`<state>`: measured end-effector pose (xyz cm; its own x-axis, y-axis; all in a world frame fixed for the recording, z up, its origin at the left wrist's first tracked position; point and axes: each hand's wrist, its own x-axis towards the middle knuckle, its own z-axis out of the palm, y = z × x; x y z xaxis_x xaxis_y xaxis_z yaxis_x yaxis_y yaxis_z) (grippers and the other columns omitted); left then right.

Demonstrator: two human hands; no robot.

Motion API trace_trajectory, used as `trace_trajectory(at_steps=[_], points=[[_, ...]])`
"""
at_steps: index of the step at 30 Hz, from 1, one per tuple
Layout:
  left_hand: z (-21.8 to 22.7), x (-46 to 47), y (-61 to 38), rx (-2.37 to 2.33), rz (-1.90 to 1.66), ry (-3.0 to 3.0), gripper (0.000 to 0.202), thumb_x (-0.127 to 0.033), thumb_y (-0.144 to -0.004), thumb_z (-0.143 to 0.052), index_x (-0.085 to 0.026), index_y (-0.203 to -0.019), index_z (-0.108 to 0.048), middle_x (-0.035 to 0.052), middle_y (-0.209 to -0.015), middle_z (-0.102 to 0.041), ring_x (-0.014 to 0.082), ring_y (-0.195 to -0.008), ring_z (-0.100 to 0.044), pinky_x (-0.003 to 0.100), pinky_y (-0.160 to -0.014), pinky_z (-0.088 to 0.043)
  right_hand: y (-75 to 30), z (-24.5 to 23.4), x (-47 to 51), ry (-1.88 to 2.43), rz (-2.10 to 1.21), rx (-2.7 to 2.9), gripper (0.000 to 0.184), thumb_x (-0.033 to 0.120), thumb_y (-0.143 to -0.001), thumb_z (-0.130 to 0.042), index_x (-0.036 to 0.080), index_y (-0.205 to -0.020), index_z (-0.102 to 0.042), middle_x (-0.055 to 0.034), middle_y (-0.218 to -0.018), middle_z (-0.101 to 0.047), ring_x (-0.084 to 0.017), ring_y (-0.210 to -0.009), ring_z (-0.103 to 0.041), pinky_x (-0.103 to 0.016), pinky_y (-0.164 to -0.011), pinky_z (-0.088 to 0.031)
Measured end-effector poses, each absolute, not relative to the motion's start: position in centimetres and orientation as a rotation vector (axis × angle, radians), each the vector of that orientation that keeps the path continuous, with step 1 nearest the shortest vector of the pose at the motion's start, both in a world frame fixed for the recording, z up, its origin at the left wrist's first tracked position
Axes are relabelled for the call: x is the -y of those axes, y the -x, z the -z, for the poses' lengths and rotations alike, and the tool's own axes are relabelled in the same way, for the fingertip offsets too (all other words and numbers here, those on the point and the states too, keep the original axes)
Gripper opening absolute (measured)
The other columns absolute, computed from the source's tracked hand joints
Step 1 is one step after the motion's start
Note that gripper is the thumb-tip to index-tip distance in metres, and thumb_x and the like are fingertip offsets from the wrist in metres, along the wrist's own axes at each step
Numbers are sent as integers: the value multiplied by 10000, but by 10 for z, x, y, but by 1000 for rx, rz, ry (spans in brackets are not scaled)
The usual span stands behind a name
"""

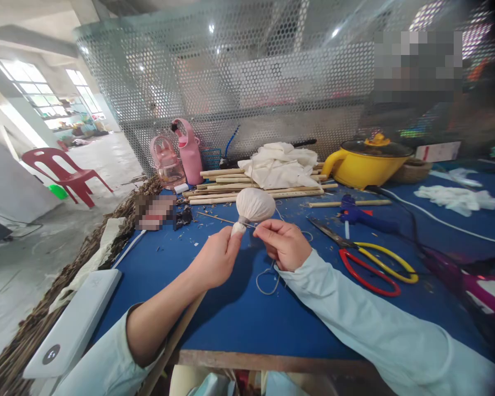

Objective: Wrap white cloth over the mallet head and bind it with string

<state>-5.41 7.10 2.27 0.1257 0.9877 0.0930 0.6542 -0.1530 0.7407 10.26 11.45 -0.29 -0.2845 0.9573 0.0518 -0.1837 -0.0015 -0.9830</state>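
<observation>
My left hand (218, 254) is closed around the neck of a white cloth-wrapped ball (256, 204) on a wooden stick (175, 338), which slants down past my forearm. Grey thread (243, 220) is wound round the gathered cloth just above that hand. A long, thin needle-like rod (216, 218) crosses at this binding. The fingers of my right hand (284, 242) pinch together at the rod's right end. Loose thread (268, 290) loops below my right hand on the blue table (247, 324).
Scissors (355, 250) with red and yellow handles lie right, near a blue glue gun (365, 219). Behind are wooden sticks (231, 195), white cloth (280, 165), a yellow electric pot (363, 168) and a pink bottle (191, 159). A white power bank (76, 324) lies left.
</observation>
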Motion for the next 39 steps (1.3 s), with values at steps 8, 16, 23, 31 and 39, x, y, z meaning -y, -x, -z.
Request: trace_trajectory(at_steps=[8,16,23,31,39], points=[[-30,-66,52,-1280,-897,-1324,351,-524,-860,-344,-195,-745,-388,-72,-538,-343,40,-391,-281,163,-368,-222,-102,-4,-110,867,-1589,1284,316,443,-609,-711,147,-664,-614,87,-354,-295,-37,-289,-221,-188,-277,-134],[-38,-60,52,-820,-765,-864,291,-488,-856,-363,-208,-790,-409,-89,-526,-254,19,-357,-116,103,-290,-121,-102,-5,-115,763,-1785,1185,375,446,-530,-764,148,-636,-561,105,-349,-282,-10,-289,-150,-163,-272,-80],[-19,-69,50,-611,-642,-534,296,-472,-845,-380,-219,-697,-338,-96,-506,-81,29,-408,92,121,-295,73,-99,11,-120,569,-2067,1056,389,410,-555,-769,170,-771,-553,135,-363,-238,-3,-310,-72,-140,-284,-66],[0,-74,31,-881,-825,-829,382,-592,-790,-440,-221,-777,-350,-105,-496,-284,25,-339,-134,122,-290,-122,-102,28,-133,659,-2084,981,367,360,-552,-784,167,-718,-520,121,-387,-321,-1,-309,-97,-142,-289,-49],[-3,-69,40,-1427,-977,-1394,354,-530,-840,-393,-186,-770,-436,-56,-576,-413,64,-465,-331,188,-428,-253,-88,16,-130,768,-2021,1005,452,428,-511,-791,175,-648,-443,141,-359,-227,2,-308,-97,-149,-295,-44]])
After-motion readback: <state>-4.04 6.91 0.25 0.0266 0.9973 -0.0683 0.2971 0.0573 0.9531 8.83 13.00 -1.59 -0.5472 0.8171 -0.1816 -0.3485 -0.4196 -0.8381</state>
